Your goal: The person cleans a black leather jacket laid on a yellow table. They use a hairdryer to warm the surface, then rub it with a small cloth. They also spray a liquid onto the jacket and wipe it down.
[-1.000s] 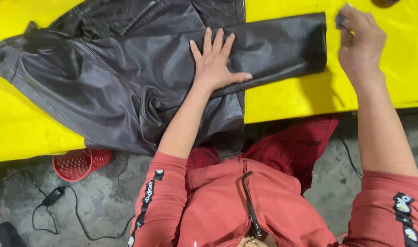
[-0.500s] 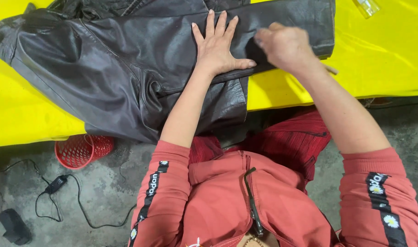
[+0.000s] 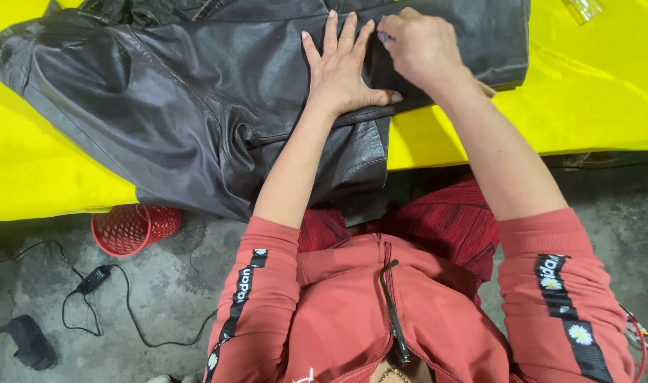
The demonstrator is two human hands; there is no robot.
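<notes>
— What do we count on the counter (image 3: 593,106)?

— One dark leather jacket (image 3: 196,106) spread over its yellow cover, its hem hanging off the near edge. One clear object (image 3: 583,8) at the far right.

— And our hands?

— Two. Our left hand (image 3: 342,71) lies flat on the sleeve, fingers spread. Our right hand (image 3: 420,46) sits just beside it, fingers curled, pinching something small; we cannot tell what.

— Below?

— One red basket (image 3: 132,228) and one black cable (image 3: 97,284) on the floor.

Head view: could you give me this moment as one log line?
left hand flat on dark leather jacket | right hand pinching at jacket sleeve, grip closed | jacket on yellow table | red basket on floor
</notes>
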